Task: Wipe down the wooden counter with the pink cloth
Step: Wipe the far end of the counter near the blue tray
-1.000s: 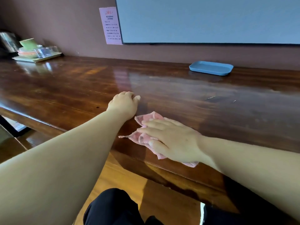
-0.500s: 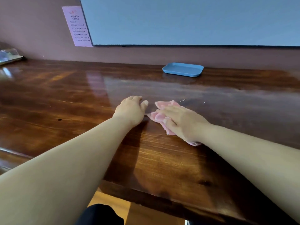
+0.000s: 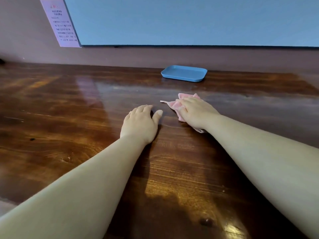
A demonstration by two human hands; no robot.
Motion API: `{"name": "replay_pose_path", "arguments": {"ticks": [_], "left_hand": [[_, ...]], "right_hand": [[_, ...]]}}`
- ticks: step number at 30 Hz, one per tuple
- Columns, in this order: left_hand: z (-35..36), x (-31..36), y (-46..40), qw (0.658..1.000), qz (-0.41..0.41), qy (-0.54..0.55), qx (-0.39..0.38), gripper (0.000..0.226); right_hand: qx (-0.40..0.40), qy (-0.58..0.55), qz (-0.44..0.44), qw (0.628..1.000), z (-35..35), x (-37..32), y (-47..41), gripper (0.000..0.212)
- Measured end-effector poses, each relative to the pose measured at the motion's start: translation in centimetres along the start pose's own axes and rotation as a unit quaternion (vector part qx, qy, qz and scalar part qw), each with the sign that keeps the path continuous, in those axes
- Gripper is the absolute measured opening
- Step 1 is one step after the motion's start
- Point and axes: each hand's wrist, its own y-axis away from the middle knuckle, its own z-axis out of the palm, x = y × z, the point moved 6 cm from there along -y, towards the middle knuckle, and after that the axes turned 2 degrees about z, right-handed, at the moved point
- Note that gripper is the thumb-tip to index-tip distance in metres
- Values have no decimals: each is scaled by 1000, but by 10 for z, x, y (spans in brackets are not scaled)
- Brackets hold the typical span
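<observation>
On the glossy dark-brown wooden counter (image 3: 72,118), mid-depth, right of centre: one crumpled pink cloth (image 3: 179,102), lying on the wood, with a thin corner trailing out to its left. Right hand (image 3: 196,112): palm down on top of the cloth, fingers laid over it and slightly bent, pressing it to the surface; most of the cloth is covered, with pink showing past the fingertips and at the wrist.

Left hand (image 3: 139,123): resting on the bare counter just beside the cloth, apart from it, holding nothing; fingers bent under at the far end, thumb stretched out toward the cloth. Both forearms bare, reaching in from the near edge.

Far side, near the wall: one shallow blue rectangular plastic tray (image 3: 184,73) with rounded corners, well apart from the cloth.

Wall, dull mauve: one large pale blue-grey panel (image 3: 189,19) with a dark lower edge; at its left, one pink-white printed paper notice (image 3: 60,23), text too blurred to read.
</observation>
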Motion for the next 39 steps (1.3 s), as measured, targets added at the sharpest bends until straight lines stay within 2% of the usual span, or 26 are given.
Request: {"name": "replay_pose_path", "arguments": {"ticks": [3, 9, 11, 13, 18, 23, 27, 30, 34, 39], "left_hand": [[3, -1, 0, 1000, 0, -8, -16, 62], [2, -4, 1, 1000, 2, -5, -2, 60], [3, -3, 0, 1000, 7, -4, -4, 61], [4, -2, 0, 1000, 11, -4, -6, 61], [0, -2, 0, 1000, 7, 0, -12, 63], [-15, 4, 4, 992, 13, 128, 17, 57], [-20, 20, 12, 985, 34, 170, 17, 50], [-19, 55, 26, 976, 61, 210, -8, 48], [-10, 116, 58, 959, 130, 240, -79, 45], [0, 172, 97, 942, 163, 258, -139, 37]], "right_hand": [[-13, -3, 35, 999, -5, 2, -12, 41], [22, -23, 113, 993, -14, 7, -6, 30], [31, 1, 170, 985, -18, 14, 4, 23], [31, 48, 194, 979, -20, 15, 15, 29], [48, 12, 73, 996, -16, 9, 55, 36], [46, 24, 8, 999, -5, -7, 88, 44], [44, 28, -31, 998, -1, -26, 120, 49], [33, 34, -76, 996, 5, -33, 149, 48], [46, 12, -98, 994, -2, -23, 191, 50], [53, -10, -80, 995, -15, 7, 242, 44]]}}
